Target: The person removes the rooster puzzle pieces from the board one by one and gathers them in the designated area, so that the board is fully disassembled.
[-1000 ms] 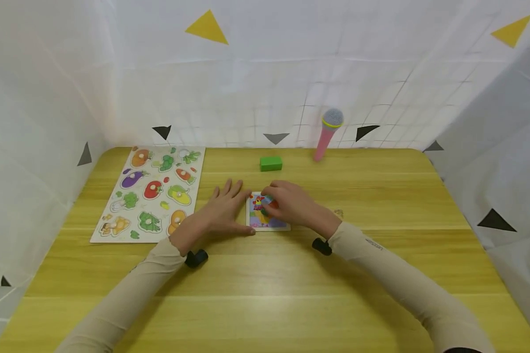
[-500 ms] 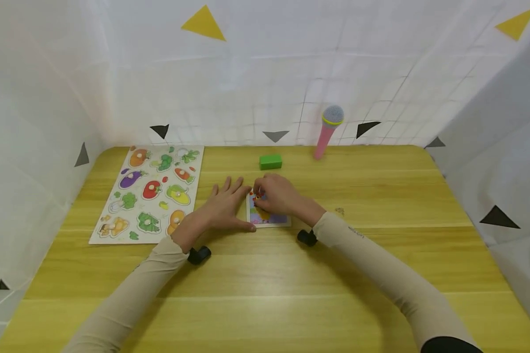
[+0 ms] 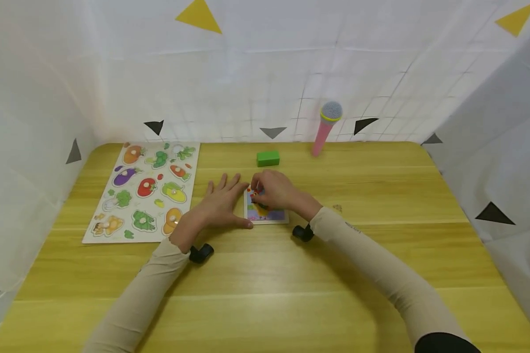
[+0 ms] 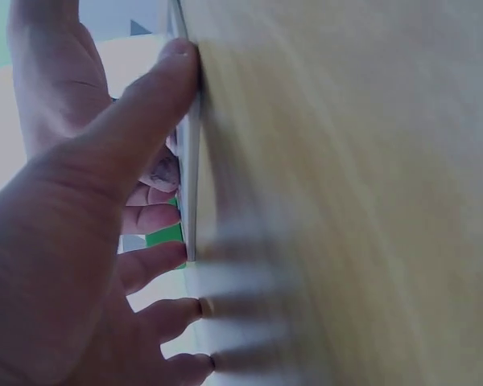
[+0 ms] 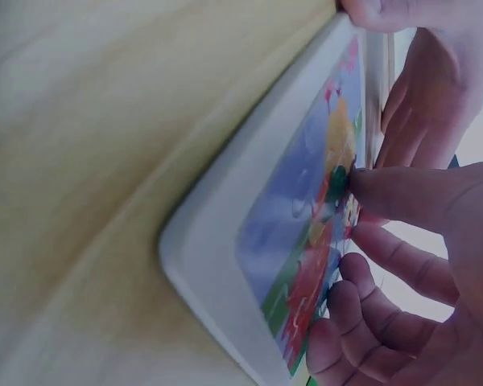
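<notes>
A small square jigsaw puzzle [image 3: 274, 216] with a white frame and a bright bird picture lies flat on the table. My left hand [image 3: 218, 203] spreads its straight fingers beside it, the thumb at the near left corner and the index finger at the far left corner. Over the picture's upper left part, my right hand [image 3: 276, 190] curls its fingers, thumb and index tip pinching a puzzle piece [image 5: 350, 211] at the surface. Red, green and blue jigsaw parts [image 5: 310, 273] show beside the fingertips in the right wrist view. The hand mostly hides the piece.
A vegetable peg puzzle board [image 3: 128, 206] lies at the left, close to the left wrist. A green block [image 3: 268, 158] sits behind the hands. Near the back edge, a pink toy microphone [image 3: 324, 130] leans against the white curtain [image 3: 229, 98].
My right hand has moved left across the small puzzle to its upper left part, then stayed nearly there. The left hand keeps its place beside the frame. The head view has shifted slightly.
</notes>
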`<state>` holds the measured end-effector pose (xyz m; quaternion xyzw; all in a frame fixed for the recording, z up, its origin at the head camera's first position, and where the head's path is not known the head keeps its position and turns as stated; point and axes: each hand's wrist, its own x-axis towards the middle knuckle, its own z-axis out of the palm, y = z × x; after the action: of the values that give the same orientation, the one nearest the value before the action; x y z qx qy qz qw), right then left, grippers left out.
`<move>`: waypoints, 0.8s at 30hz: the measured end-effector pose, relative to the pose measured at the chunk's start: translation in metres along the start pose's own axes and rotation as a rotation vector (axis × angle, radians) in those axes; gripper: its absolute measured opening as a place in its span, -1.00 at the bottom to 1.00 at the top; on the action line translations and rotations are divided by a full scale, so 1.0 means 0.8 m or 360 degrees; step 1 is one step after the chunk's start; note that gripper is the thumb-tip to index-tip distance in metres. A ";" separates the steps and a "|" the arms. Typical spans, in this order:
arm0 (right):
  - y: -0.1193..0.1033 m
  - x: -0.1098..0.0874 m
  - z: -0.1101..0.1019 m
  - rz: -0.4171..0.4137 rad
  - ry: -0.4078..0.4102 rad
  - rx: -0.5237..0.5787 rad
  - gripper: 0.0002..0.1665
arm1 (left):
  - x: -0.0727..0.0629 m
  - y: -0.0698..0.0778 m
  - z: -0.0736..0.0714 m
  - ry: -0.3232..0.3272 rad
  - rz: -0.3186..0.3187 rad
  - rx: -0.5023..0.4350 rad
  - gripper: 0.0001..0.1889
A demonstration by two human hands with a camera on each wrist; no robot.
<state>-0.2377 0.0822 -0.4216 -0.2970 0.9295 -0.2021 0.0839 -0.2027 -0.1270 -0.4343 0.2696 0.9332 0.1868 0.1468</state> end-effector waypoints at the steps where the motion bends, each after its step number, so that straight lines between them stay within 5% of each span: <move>1: -0.002 0.000 -0.001 0.0010 -0.0017 0.0005 -0.72 | -0.001 -0.001 0.000 -0.0002 -0.0004 -0.0008 0.15; 24: -0.017 -0.002 -0.006 0.0137 -0.0047 -0.0083 -0.67 | -0.002 -0.007 0.005 0.0055 0.0028 -0.0067 0.13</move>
<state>-0.2307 0.0745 -0.4117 -0.2618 0.9449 -0.1697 0.0986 -0.2024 -0.1308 -0.4402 0.2715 0.9290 0.2125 0.1346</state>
